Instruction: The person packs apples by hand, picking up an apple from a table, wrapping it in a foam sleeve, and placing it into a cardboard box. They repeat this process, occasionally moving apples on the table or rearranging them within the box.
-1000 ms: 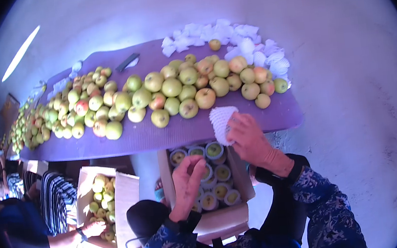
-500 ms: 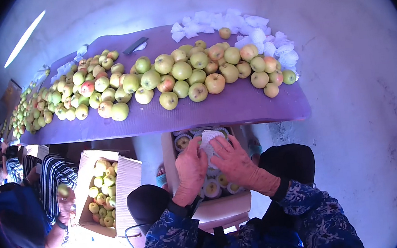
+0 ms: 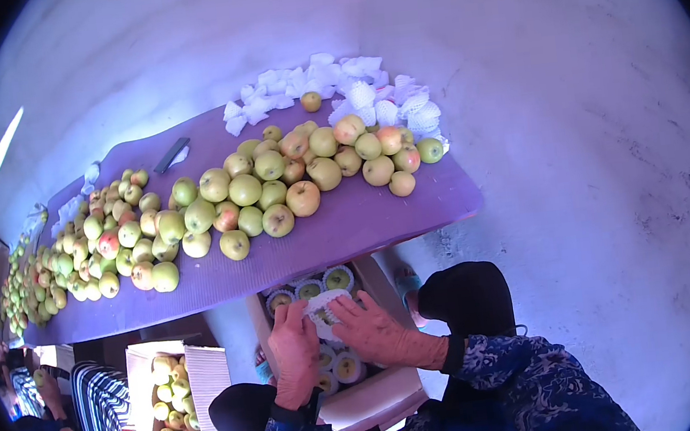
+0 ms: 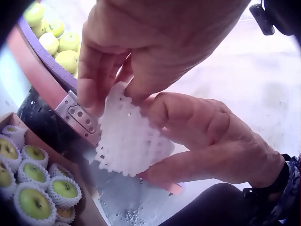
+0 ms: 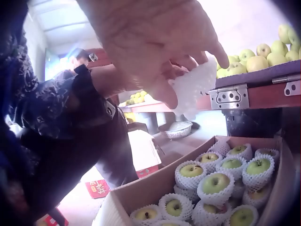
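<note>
White foam net (image 3: 327,308) sits between our two hands, over the open carton (image 3: 379,286); our left hand (image 3: 294,351) pinches its upper edge between thumb and fingers, nearly closed, while our right hand (image 3: 381,336) holds its other side, thumb and fingers set apart by the net's width; whether anything lies inside it we cannot tell. Below our grip, netted apples (image 3: 347,367) fill the carton; beyond it, loose apples (image 3: 245,190) lie on the purple-covered table (image 3: 412,208); left of it stands another box (image 3: 208,373) of apples.
</note>
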